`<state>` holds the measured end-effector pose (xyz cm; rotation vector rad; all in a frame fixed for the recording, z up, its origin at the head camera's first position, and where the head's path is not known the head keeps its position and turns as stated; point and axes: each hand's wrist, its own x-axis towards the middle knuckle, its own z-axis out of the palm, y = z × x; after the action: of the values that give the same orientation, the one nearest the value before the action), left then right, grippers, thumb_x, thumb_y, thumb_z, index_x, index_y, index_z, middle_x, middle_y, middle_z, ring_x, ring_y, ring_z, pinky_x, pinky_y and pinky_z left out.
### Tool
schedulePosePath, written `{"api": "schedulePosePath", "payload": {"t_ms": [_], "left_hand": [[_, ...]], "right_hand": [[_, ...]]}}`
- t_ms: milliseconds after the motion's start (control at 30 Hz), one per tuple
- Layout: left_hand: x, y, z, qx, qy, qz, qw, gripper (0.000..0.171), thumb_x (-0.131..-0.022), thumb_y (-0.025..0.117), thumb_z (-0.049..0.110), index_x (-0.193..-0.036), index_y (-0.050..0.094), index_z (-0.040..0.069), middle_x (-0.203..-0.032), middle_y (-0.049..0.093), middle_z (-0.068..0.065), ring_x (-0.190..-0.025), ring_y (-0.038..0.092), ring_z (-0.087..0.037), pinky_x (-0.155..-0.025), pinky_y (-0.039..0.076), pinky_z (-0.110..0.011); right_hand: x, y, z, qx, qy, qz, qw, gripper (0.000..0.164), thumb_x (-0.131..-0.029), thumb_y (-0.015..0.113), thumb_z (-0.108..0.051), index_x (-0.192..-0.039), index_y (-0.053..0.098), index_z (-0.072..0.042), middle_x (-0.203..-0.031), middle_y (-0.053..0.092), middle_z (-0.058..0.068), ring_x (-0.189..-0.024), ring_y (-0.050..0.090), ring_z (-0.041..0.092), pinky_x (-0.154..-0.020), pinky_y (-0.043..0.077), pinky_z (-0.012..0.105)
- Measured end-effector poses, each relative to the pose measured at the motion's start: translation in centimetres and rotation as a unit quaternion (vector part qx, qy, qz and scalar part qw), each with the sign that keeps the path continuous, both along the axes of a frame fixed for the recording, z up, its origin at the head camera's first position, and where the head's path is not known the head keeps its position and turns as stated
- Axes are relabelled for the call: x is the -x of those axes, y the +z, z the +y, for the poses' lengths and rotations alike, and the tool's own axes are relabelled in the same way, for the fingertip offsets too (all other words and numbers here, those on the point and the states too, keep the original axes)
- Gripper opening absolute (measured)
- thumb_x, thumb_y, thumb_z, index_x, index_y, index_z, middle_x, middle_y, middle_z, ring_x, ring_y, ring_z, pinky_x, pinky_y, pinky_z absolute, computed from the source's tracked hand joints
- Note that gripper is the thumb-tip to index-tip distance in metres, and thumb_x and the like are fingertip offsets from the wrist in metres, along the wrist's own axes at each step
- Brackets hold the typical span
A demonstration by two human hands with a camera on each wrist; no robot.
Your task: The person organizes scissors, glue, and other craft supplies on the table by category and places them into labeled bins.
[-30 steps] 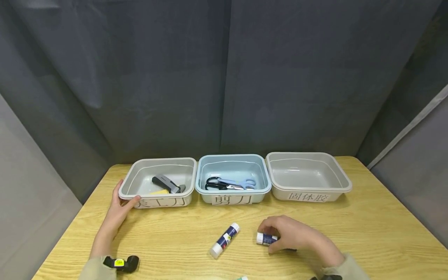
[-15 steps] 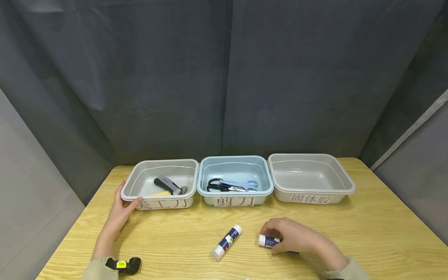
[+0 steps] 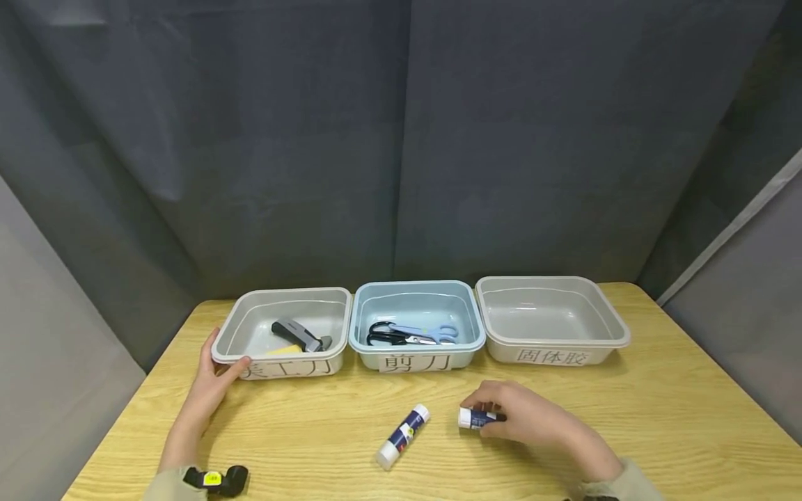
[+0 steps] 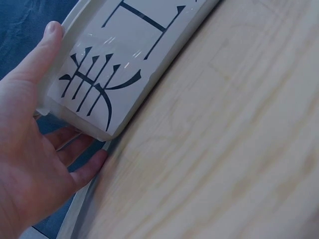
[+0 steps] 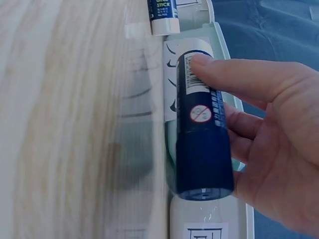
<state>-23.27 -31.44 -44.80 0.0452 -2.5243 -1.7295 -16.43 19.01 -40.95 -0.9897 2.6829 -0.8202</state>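
Note:
My left hand [image 3: 209,390] grips the front left corner of a light grey plastic bin [image 3: 253,334], thumb at the front rim and the other fingers around the side. In the left wrist view, the bin's white label [image 4: 99,74] with black characters faces me. My right hand [image 3: 535,421] pinches a dark blue glue stick [image 5: 204,149] between thumb and fingers; its white end [image 3: 464,418] points left, close over the tabletop. A second glue stick [image 3: 403,437], blue with white ends, lies slanted on the table left of the right hand.
A pale blue bin [image 3: 416,299] with black-handled scissors [image 3: 388,337] and blue-handled scissors [image 3: 441,332] stands in the middle. Right of it is another grey bin [image 3: 539,320] with nothing in it. A grey-black utility knife [image 3: 297,335] and something yellow [image 3: 285,349] lie in the left bin.
My right hand has raised the glue stick slightly and its dark far end now shows between the fingers. The left hand stays on the bin. A small item at the bottom edge has left view.

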Motion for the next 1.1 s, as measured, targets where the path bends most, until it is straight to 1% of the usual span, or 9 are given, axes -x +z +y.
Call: {"api": "schedulePosePath", "payload": {"t_ms": [100,200,267,433,600,733,833,1033,1100], "left_hand": [[-0.1,0.0,-0.1,-0.001,-0.003,0.002,1.0000,0.090,-0.089,0.058,0.029,-0.145,-0.013,0.024,-0.151,0.005,-0.016,-0.132,0.017,-0.037,-0.107,0.012,-0.055],[0.0,0.0,-0.2,0.002,-0.002,0.003,1.0000,0.090,-0.089,0.057,0.028,-0.145,-0.013,0.024,-0.151,0.005,-0.016,-0.132,0.018,-0.037,-0.106,0.013,-0.055],[0.0,-0.1,-0.2,0.002,-0.001,0.003,1.0000,0.090,-0.090,0.057,0.028,-0.145,-0.014,0.023,-0.151,0.005,-0.016,-0.132,0.017,-0.037,-0.106,0.013,-0.055],[0.1,-0.1,-0.3,0.001,0.003,0.005,1.0000,0.091,-0.089,0.058,0.028,-0.145,-0.013,0.023,-0.151,0.005,-0.016,-0.133,0.017,-0.036,-0.107,0.013,-0.055],[0.1,-0.1,-0.2,0.004,0.006,0.000,1.0000,0.091,-0.088,0.059,0.030,-0.145,-0.012,0.024,-0.151,0.007,-0.016,-0.133,0.017,-0.037,-0.107,0.012,-0.056],[0.1,-0.1,-0.2,0.001,0.008,-0.003,1.0000,0.091,-0.088,0.059,0.030,-0.145,-0.012,0.025,-0.151,0.007,-0.017,-0.133,0.017,-0.037,-0.107,0.011,-0.056],[0.0,-0.1,-0.3,0.000,0.010,-0.004,0.9999,0.091,-0.089,0.059,0.029,-0.145,-0.013,0.025,-0.150,0.007,-0.017,-0.132,0.017,-0.037,-0.107,0.011,-0.056],[0.1,-0.2,-0.2,0.001,0.006,0.003,1.0000,0.091,-0.089,0.058,0.029,-0.146,-0.012,0.023,-0.150,0.008,-0.017,-0.132,0.018,-0.037,-0.106,0.013,-0.055],[0.2,-0.2,0.0,0.002,0.005,0.005,1.0000,0.091,-0.089,0.059,0.029,-0.146,-0.012,0.022,-0.150,0.008,-0.017,-0.132,0.018,-0.036,-0.107,0.014,-0.055]], "right_hand": [[0.1,0.2,0.2,0.008,-0.001,0.015,1.000,0.035,-0.077,0.070,-0.015,-0.112,0.064,-0.014,-0.096,0.058,-0.011,-0.081,0.050,0.000,-0.072,0.046,0.022],[0.4,0.4,0.4,0.009,-0.006,0.028,1.000,0.036,-0.077,0.070,-0.016,-0.112,0.064,-0.015,-0.096,0.058,-0.011,-0.080,0.049,0.000,-0.072,0.046,0.022],[0.5,0.5,0.5,0.009,-0.010,0.038,0.999,0.035,-0.077,0.070,-0.016,-0.112,0.064,-0.015,-0.097,0.058,-0.011,-0.081,0.049,0.000,-0.073,0.046,0.023],[0.9,0.5,0.9,0.010,-0.012,0.078,0.997,0.034,-0.076,0.071,-0.016,-0.110,0.065,-0.016,-0.099,0.060,-0.009,-0.085,0.052,0.003,-0.076,0.048,0.027],[1.4,1.0,1.6,0.019,-0.024,0.110,0.993,0.034,-0.074,0.072,-0.014,-0.108,0.066,-0.017,-0.096,0.061,-0.009,-0.084,0.053,0.004,-0.074,0.048,0.029],[1.8,1.7,2.1,-0.001,-0.048,0.104,0.993,0.035,-0.076,0.071,-0.014,-0.110,0.064,-0.020,-0.100,0.061,-0.008,-0.086,0.053,0.006,-0.074,0.048,0.029],[2.2,2.2,2.4,-0.011,-0.054,0.106,0.993,0.036,-0.077,0.071,-0.014,-0.111,0.064,-0.020,-0.103,0.061,-0.006,-0.087,0.053,0.006,-0.074,0.048,0.029],[3.0,2.6,3.3,0.001,-0.059,0.141,0.988,0.036,-0.076,0.071,-0.010,-0.111,0.065,-0.016,-0.094,0.059,-0.006,-0.079,0.051,0.005,-0.069,0.046,0.027],[3.2,2.6,3.7,0.002,-0.069,0.139,0.988,0.035,-0.077,0.071,-0.010,-0.111,0.065,-0.016,-0.094,0.058,-0.007,-0.079,0.051,0.004,-0.069,0.046,0.026]]}}
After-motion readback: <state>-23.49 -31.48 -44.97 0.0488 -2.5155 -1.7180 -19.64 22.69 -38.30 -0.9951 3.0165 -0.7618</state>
